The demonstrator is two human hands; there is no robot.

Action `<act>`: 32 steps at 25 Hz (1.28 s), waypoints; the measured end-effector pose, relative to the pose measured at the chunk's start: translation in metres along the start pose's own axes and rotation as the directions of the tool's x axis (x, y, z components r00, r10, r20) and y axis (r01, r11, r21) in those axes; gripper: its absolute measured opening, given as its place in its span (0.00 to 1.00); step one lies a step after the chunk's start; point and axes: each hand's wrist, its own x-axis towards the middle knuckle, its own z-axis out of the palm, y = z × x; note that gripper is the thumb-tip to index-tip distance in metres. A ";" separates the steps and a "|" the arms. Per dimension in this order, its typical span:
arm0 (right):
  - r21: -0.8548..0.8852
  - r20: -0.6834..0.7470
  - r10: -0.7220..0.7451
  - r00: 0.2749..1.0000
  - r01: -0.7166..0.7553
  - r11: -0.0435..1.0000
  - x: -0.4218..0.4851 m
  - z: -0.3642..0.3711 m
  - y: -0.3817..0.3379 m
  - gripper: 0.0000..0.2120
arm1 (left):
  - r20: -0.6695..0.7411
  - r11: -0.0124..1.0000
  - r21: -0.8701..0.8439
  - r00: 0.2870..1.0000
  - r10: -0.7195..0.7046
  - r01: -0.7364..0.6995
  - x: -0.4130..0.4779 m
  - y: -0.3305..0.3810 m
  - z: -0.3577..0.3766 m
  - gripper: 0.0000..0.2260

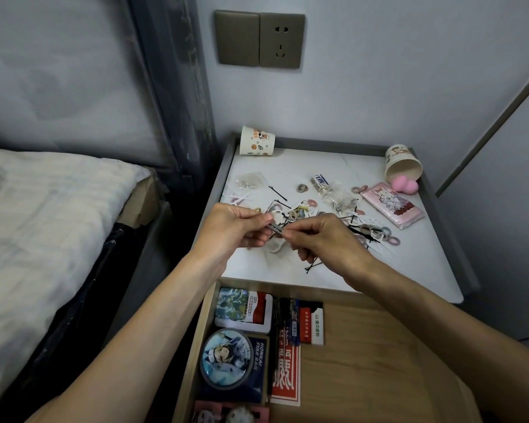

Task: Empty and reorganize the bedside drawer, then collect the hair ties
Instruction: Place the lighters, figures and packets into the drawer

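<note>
Head cam: both forearms reach up to mid-frame. The left hand point(235, 227) and right hand point(327, 239) each pinch one end of a small silver metal clip point(276, 229). The small pastel elastic hair ties point(302, 188) are scattered just behind on the white bedside tabletop point(303, 166), and the open light wooden drawer point(379, 346) is at bottom centre.

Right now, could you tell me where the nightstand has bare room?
The white nightstand top is bare between the standing printed paper cup and the tipped paper cup, and at its front right corner. The middle, around the hair ties, is crowded.
</note>
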 end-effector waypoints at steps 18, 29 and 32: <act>-0.223 0.248 -0.031 0.968 0.088 0.971 0.039 -0.016 -0.026 0.07 | -0.066 0.999 0.019 0.997 0.045 -0.044 0.009 0.006 -0.012 0.06; -0.899 -0.210 0.048 0.977 -0.212 0.384 0.175 -0.068 0.025 0.04 | -0.138 0.997 0.004 0.987 0.076 -0.077 0.018 0.004 -0.013 0.06; -0.835 -0.241 -0.064 0.968 -0.173 0.523 0.187 -0.075 0.025 0.09 | -0.127 0.998 -0.005 0.990 0.068 -0.069 0.020 0.005 -0.012 0.06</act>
